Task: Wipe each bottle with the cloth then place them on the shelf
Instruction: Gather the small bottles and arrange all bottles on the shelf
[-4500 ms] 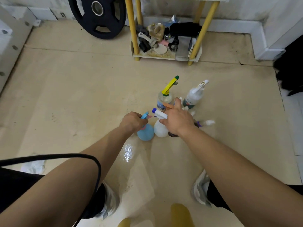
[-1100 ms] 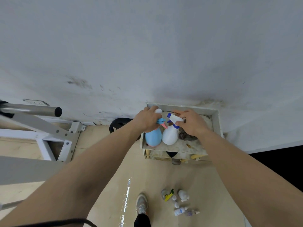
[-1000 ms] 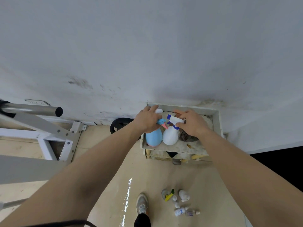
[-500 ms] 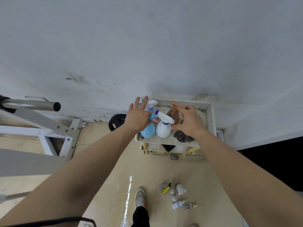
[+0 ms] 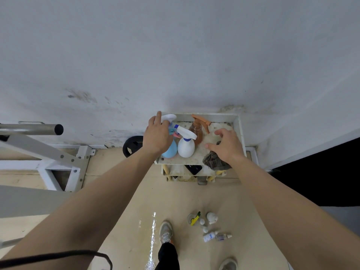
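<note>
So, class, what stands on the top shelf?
A blue bottle, a white bottle, an amber bottle and a dark cloth. The left hand covers the blue bottle's top.

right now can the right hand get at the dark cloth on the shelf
Probably yes: the right hand is open just above the dark cloth, nothing lies between them, and the white spray bottle stands to its left.

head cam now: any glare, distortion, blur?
Head view: one glare streak on the floor; forearms stretched by the wide angle; shelf and spray bottles sharp; soft shadow on the wall above; floor bottles tiny.
</note>
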### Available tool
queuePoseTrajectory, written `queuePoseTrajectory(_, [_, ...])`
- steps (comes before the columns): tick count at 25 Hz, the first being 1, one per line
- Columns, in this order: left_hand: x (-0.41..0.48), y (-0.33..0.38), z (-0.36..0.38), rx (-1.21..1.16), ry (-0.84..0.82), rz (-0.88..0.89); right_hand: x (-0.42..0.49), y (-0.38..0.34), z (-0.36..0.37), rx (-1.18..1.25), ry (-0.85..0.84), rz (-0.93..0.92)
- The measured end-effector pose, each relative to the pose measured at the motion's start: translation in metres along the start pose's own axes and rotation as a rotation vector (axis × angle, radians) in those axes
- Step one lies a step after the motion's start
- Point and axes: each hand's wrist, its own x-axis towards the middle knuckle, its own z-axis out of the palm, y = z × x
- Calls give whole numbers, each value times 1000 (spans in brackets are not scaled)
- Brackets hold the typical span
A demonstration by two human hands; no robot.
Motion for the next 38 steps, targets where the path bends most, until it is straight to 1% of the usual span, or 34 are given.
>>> queuePoseTrajectory(2, [-15, 18, -10, -105, 146, 64, -9, 5, -6, 93, 4, 21])
queuePoseTrajectory(3, [-24, 29, -12, -155, 145, 102, -13, 7, -9, 148, 11, 32])
queuePoseTrajectory(4, [-31, 41, -13, -209, 82, 147, -18, 9, -13, 213, 13, 45])
queuePoseTrajectory(5, [-37, 53, -10, -261, -33, 184, -22, 11, -17, 277, 10, 58])
queuePoseTrajectory(7, [-48, 76, -4, -383, -315, 195, -30, 18, -25, 394, -1, 71])
queuePoseTrajectory(8, [-53, 85, -1, -482, -459, 151, -34, 22, -28, 445, -4, 75])
queuePoseTrajectory(10, [-72, 109, 9, -758, -724, -30, -44, 40, -30, 529, 13, 89])
queuePoseTrajectory(12, [-94, 132, 29, -1014, -882, -212, -57, 69, -22, 616, 52, 135])
queuePoseTrajectory(13, [-105, 144, 45, -1145, -915, -281, -63, 88, -14, 663, 67, 170])
queuePoseTrajectory(15, [-133, 165, 83, -1368, -891, -403, -83, 121, 7, 785, 68, 275])
queuePoseTrajectory(16, [-144, 174, 103, -1427, -856, -451, -92, 135, 19, 862, 52, 335])
queuePoseTrajectory(18, [-175, 197, 155, -1464, -805, -525, -116, 172, 50, 1042, -36, 473])
queuePoseTrajectory(20, [-206, 211, 207, -1426, -725, -595, -139, 212, 88, 1163, -170, 606])
queuePoseTrajectory(22, [-237, 207, 253, -1343, -619, -673, -159, 246, 126, 1128, -295, 619])
queuePoseTrajectory(23, [-249, 195, 275, -1293, -588, -699, -164, 262, 145, 1047, -322, 601])
queuePoseTrajectory(25, [-267, 165, 313, -1181, -581, -689, -173, 290, 178, 830, -325, 534])
queuePoseTrajectory(26, [-272, 145, 339, -1091, -590, -680, -173, 307, 201, 733, -316, 504])
queuePoseTrajectory(27, [-275, 126, 367, -953, -612, -666, -171, 325, 226, 646, -308, 488])
queuePoseTrajectory(29, [-271, 89, 423, -574, -642, -596, -157, 366, 279, 484, -287, 469])
queuePoseTrajectory(30, [-267, 72, 449, -377, -617, -536, -148, 385, 302, 423, -279, 469])
queuePoseTrajectory(32, [-257, 42, 499, -134, -552, -405, -125, 419, 340, 278, -230, 435])
queuePoseTrajectory(35, [-238, 8, 578, 24, -453, -259, -82, 467, 399, -101, -143, 296])
queuePoseTrajectory(38, [-220, -12, 650, 67, -400, -143, -43, 505, 450, -404, -198, 96])
